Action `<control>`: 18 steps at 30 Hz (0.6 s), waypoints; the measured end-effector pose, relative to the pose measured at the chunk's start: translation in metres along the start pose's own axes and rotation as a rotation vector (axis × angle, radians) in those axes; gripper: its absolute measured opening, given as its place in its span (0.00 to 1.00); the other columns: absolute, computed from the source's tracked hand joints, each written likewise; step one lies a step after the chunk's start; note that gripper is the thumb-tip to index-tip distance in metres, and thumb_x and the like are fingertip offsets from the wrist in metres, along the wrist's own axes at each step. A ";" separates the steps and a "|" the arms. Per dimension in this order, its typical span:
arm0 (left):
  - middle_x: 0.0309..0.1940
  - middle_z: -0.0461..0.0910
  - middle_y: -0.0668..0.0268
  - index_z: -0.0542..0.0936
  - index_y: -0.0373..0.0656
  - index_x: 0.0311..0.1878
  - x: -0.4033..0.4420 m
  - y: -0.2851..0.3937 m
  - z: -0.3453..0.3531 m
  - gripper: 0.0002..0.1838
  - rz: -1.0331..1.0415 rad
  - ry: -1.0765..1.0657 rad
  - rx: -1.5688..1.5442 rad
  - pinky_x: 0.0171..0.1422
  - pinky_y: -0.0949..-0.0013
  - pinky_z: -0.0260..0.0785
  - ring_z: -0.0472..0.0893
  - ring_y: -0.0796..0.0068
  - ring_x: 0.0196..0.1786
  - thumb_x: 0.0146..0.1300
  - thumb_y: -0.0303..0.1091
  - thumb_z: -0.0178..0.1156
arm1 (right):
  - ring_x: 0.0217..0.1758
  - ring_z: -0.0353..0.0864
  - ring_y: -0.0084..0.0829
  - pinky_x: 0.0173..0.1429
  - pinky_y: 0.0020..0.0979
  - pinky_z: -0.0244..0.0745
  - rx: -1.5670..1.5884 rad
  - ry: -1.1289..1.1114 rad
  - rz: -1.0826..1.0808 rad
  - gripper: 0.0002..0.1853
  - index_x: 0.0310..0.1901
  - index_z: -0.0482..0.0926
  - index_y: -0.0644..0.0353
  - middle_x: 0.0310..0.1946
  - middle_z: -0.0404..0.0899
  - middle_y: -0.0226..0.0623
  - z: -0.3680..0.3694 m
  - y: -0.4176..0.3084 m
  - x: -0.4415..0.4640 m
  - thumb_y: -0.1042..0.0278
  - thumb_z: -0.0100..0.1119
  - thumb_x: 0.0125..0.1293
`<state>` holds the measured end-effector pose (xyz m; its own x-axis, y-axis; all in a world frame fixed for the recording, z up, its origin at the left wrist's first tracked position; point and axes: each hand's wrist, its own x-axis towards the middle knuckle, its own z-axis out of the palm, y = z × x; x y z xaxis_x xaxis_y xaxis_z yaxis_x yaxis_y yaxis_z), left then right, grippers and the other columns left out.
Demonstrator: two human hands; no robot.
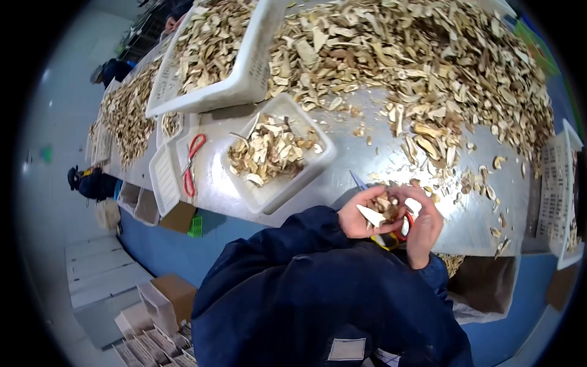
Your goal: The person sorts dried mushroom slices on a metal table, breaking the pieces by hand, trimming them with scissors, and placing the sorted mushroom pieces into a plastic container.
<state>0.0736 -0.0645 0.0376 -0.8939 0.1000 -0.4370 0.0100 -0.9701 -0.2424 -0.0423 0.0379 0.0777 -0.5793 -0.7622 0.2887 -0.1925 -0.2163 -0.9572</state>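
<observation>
My left hand (358, 217) is cupped around several dried mushroom slices (374, 214), a pale one sticking out at the front. Close beside it, my right hand (426, 229) curls its fingers over the same handful, with a pale piece showing at its fingertips. Red and yellow handles (386, 241), seemingly of scissors, show beneath the hands; whether the right hand touches them is unclear. A pointed blade (358, 180) lies on the table past my left hand. To the left stands a white plastic tray (269, 200) of sliced mushrooms (269, 150).
A large heap of dried slices (422, 55) covers the back of the metal table (361, 153). A full white crate (244, 67) stands at the back left. Red-handled scissors (191, 165) lie beside a white lid (164, 177). Another crate (553, 189) is at right. Other people (98, 183) are at far left.
</observation>
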 end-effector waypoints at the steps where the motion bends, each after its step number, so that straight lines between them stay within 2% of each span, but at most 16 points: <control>1: 0.46 0.77 0.62 0.74 0.45 0.50 -0.010 0.005 0.007 0.16 0.088 0.012 0.012 0.55 0.54 0.71 0.78 0.64 0.48 0.68 0.44 0.46 | 0.48 0.77 0.39 0.65 0.45 0.59 0.027 0.049 0.039 0.27 0.44 0.76 0.70 0.40 0.80 0.46 -0.001 0.000 0.000 0.51 0.36 0.70; 3: 0.43 0.78 0.62 0.74 0.44 0.48 -0.036 0.028 0.010 0.15 0.241 0.079 0.024 0.52 0.57 0.73 0.78 0.66 0.45 0.66 0.44 0.51 | 0.48 0.77 0.38 0.61 0.38 0.64 0.118 0.131 0.110 0.28 0.44 0.75 0.74 0.41 0.79 0.48 -0.004 0.000 0.005 0.52 0.36 0.71; 5: 0.41 0.77 0.61 0.75 0.43 0.47 -0.077 0.057 0.003 0.15 0.514 -0.034 0.277 0.50 0.60 0.75 0.78 0.67 0.44 0.65 0.43 0.52 | 0.47 0.77 0.37 0.59 0.36 0.65 0.147 0.186 0.138 0.27 0.44 0.74 0.74 0.40 0.78 0.49 -0.012 0.005 0.005 0.52 0.37 0.71; 6: 0.39 0.77 0.61 0.75 0.42 0.47 -0.099 0.058 0.022 0.16 0.737 0.107 0.167 0.48 0.61 0.75 0.78 0.67 0.43 0.64 0.43 0.53 | 0.47 0.77 0.37 0.59 0.36 0.65 0.150 0.204 0.166 0.27 0.44 0.74 0.74 0.40 0.78 0.49 -0.015 0.004 0.006 0.53 0.36 0.72; 7: 0.40 0.77 0.60 0.74 0.41 0.48 -0.117 0.078 0.002 0.17 0.871 -0.044 0.436 0.48 0.62 0.75 0.78 0.67 0.43 0.66 0.43 0.50 | 0.46 0.78 0.36 0.58 0.35 0.65 0.167 0.219 0.185 0.26 0.44 0.74 0.73 0.39 0.78 0.48 -0.019 0.008 0.006 0.54 0.36 0.72; 8: 0.42 0.76 0.59 0.74 0.40 0.49 -0.135 0.082 0.004 0.18 1.114 0.032 0.597 0.48 0.62 0.74 0.77 0.68 0.44 0.67 0.44 0.46 | 0.45 0.78 0.35 0.57 0.35 0.66 0.184 0.235 0.204 0.25 0.43 0.74 0.73 0.38 0.79 0.47 -0.023 0.013 0.004 0.54 0.37 0.72; 10: 0.43 0.76 0.60 0.73 0.36 0.49 -0.156 0.103 -0.009 0.18 1.450 0.135 0.573 0.57 0.66 0.67 0.74 0.69 0.48 0.70 0.41 0.41 | 0.43 0.78 0.34 0.54 0.33 0.67 0.199 0.253 0.257 0.23 0.42 0.74 0.71 0.36 0.79 0.46 -0.028 0.019 0.001 0.56 0.37 0.73; 11: 0.44 0.76 0.60 0.74 0.35 0.48 -0.162 0.108 -0.014 0.17 1.578 0.332 0.705 0.59 0.69 0.64 0.74 0.72 0.50 0.70 0.38 0.41 | 0.42 0.77 0.32 0.53 0.33 0.67 0.199 0.256 0.288 0.22 0.42 0.74 0.71 0.36 0.79 0.45 -0.030 0.021 0.001 0.57 0.37 0.73; 14: 0.46 0.76 0.61 0.75 0.34 0.48 -0.168 0.118 -0.018 0.16 1.692 0.748 1.241 0.60 0.70 0.62 0.73 0.73 0.51 0.69 0.35 0.43 | 0.39 0.77 0.30 0.49 0.31 0.68 0.187 0.268 0.321 0.21 0.42 0.75 0.69 0.34 0.79 0.43 -0.033 0.028 0.004 0.58 0.37 0.73; 18: 0.47 0.76 0.60 0.75 0.33 0.49 -0.167 0.126 -0.015 0.17 1.690 0.699 1.221 0.60 0.72 0.61 0.72 0.73 0.52 0.71 0.35 0.41 | 0.36 0.76 0.29 0.46 0.30 0.69 0.155 0.317 0.305 0.21 0.41 0.75 0.68 0.33 0.79 0.43 -0.040 0.028 0.007 0.57 0.38 0.73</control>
<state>0.2306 -0.1999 0.0675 -0.0918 -0.9779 0.1880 -0.0738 0.1949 0.9780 -0.0833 0.0512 0.0536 -0.8094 -0.5861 -0.0374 0.1310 -0.1181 -0.9843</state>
